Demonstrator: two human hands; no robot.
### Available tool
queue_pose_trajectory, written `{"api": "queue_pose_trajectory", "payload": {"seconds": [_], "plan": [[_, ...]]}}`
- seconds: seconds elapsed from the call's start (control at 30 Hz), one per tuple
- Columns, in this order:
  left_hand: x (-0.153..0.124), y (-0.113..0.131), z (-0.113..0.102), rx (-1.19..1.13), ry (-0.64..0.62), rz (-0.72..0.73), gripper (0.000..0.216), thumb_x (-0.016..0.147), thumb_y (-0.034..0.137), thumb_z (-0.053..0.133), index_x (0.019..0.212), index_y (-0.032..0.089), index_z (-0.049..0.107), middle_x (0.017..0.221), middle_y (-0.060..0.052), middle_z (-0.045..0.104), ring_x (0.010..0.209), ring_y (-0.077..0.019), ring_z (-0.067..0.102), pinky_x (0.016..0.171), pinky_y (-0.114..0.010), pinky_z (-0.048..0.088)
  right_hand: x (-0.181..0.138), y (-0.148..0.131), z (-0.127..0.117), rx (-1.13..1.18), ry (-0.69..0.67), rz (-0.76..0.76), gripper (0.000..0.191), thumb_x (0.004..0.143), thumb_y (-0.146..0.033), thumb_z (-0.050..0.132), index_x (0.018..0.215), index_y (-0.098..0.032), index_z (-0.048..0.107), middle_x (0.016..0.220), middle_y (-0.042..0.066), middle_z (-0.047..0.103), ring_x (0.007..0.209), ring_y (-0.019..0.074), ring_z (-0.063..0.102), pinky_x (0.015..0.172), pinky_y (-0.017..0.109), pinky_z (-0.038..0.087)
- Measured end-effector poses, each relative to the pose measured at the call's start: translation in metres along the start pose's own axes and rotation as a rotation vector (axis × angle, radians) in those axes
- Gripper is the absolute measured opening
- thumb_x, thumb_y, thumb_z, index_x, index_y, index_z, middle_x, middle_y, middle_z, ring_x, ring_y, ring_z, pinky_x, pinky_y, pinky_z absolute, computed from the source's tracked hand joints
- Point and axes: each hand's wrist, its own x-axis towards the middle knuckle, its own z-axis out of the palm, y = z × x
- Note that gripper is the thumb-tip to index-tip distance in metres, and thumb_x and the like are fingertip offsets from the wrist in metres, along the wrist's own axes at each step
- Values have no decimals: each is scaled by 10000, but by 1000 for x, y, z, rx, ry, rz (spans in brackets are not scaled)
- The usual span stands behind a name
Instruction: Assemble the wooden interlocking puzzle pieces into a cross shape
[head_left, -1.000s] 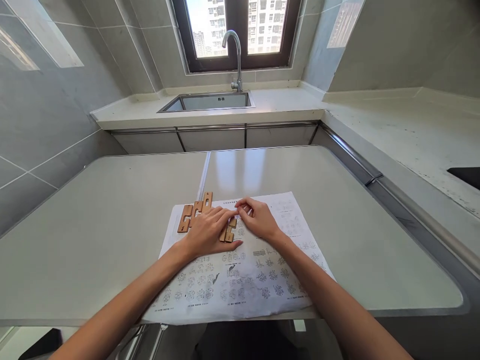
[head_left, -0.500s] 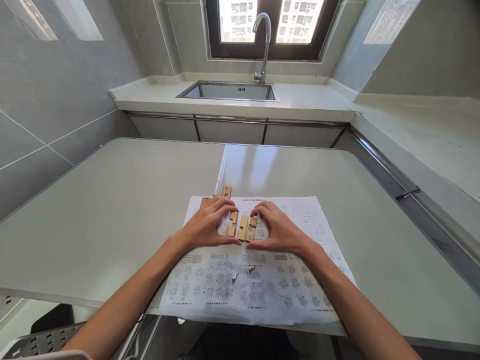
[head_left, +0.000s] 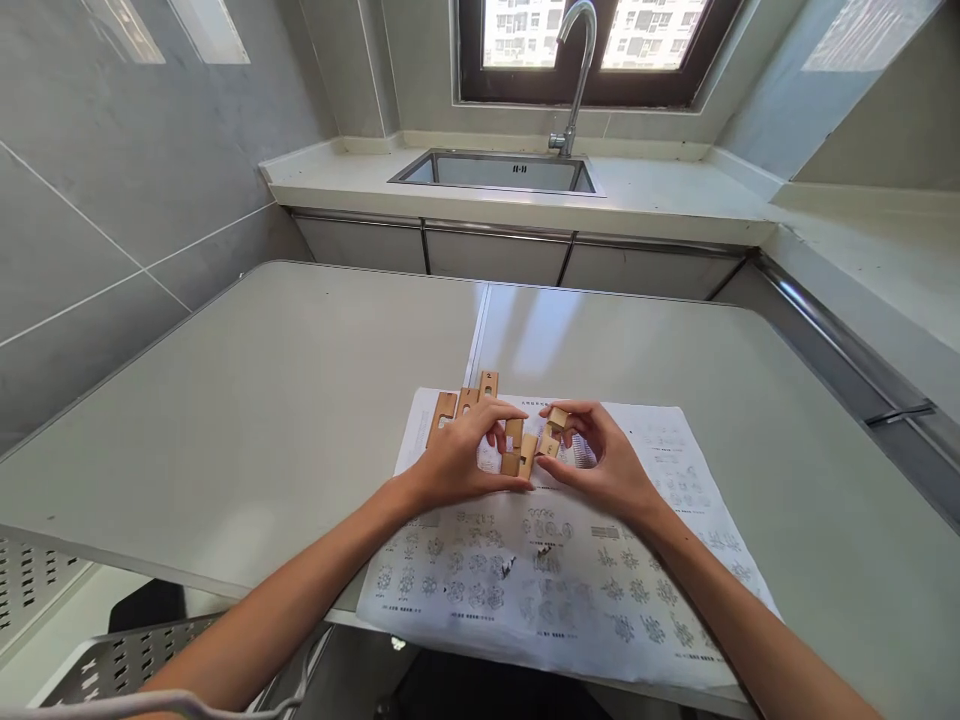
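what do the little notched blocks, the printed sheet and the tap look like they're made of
The notched blocks are probably wood, smooth and warm tan. The printed sheet looks like matte paper, slightly wavy along its near edge. The tap seems metal, polished, from its bright reflections; chrome or steel, I can't tell.

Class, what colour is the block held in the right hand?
The block is light yellowish-brown, seen best in the head view.
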Motion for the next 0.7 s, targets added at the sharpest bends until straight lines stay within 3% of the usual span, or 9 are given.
{"api": "queue_pose_trajectory", "payload": {"seconds": [0.13,0.33,0.47,0.53,0.63,0.7], "plan": [[-2,-3,5,79,3,3,719,741,567,905,1302,262,574,1109,-58,609,818,-176,590,744,-343,530,-1,1,4,39,6,40,515,850,-460,837,1282,-279,623,1047,65,735,910,242,705,988,469,563],[-2,2,7,73,66,-13,650,786,464,895,1296,238,560,1109,-61,580,909,-203,592,771,-348,538,-2,-1,8,70,16,82,561,847,-504,844,1304,-261,628,897,35,696,1009,276,700,1000,460,542],[-1,5,9,-62,85,-11,639,760,381,914,1265,240,548,1298,-120,573,1135,-262,618,920,-407,558,-3,2,9,76,21,99,618,797,-509,888,1289,-268,602,861,9,661,869,242,671,890,418,561],[-2,5,11,-184,35,-47,625,778,363,899,1264,250,522,1318,-117,614,1040,-221,660,895,-383,565,-3,3,9,86,8,119,580,808,-517,872,1255,-266,600,859,2,641,771,207,622,783,371,551],[-4,5,13,-235,-8,-150,687,758,407,915,1282,246,503,1040,-40,693,798,-160,642,769,-331,548,-3,-2,9,62,5,188,435,876,-536,794,1158,-253,621,788,-25,563,660,159,521,628,295,467],[-4,5,14,-233,-6,-191,741,723,459,935,1281,232,503,864,16,649,732,-153,616,704,-304,518,-3,-7,8,49,2,230,367,903,-554,753,1049,-241,630,733,-38,517,619,144,474,574,272,413]]}}
